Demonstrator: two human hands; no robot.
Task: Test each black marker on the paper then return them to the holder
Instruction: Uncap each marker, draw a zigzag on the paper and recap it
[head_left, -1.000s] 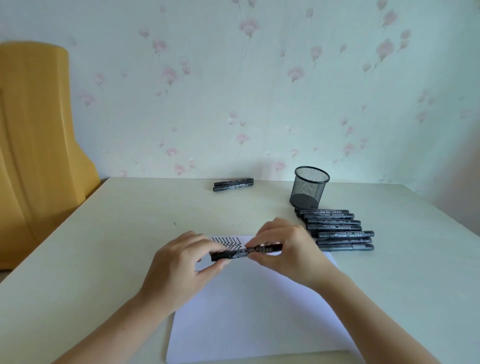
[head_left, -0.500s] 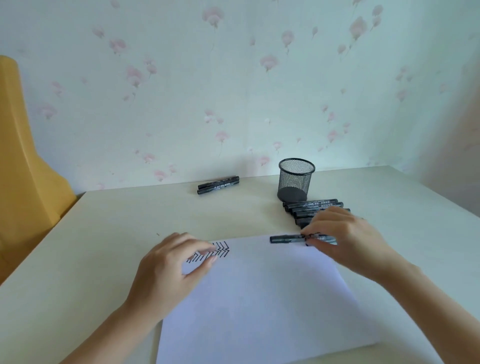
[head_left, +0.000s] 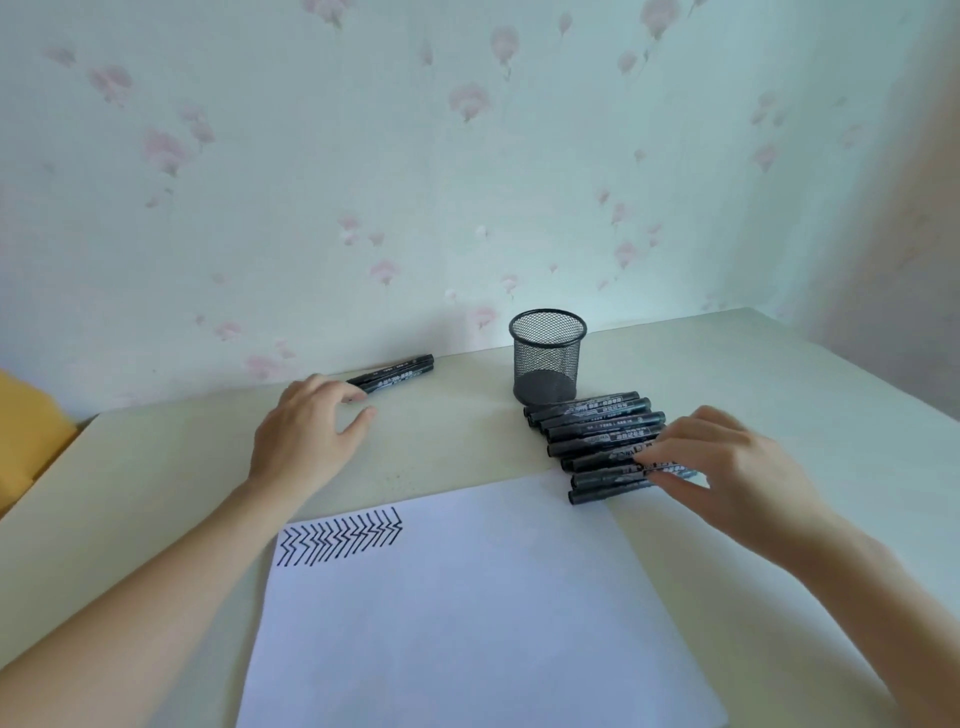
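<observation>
The left hand (head_left: 306, 431), fingers loose, reaches for two markers (head_left: 393, 376) far back on the desk (head_left: 156, 467). The right hand (head_left: 727, 467) touches the marker row (head_left: 592, 431), grip unclear. Next, pick one up to test on the paper (head_left: 467, 597).

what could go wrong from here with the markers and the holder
1. The right hand rests its fingers on the row of markers; these round barrels lie side by side, so a nudge could roll them apart or onto the paper.
2. The left hand reaches for the two markers near the wall; a clumsy touch could push them away.
3. The mesh holder looks empty and light, so it might tip if bumped.
</observation>
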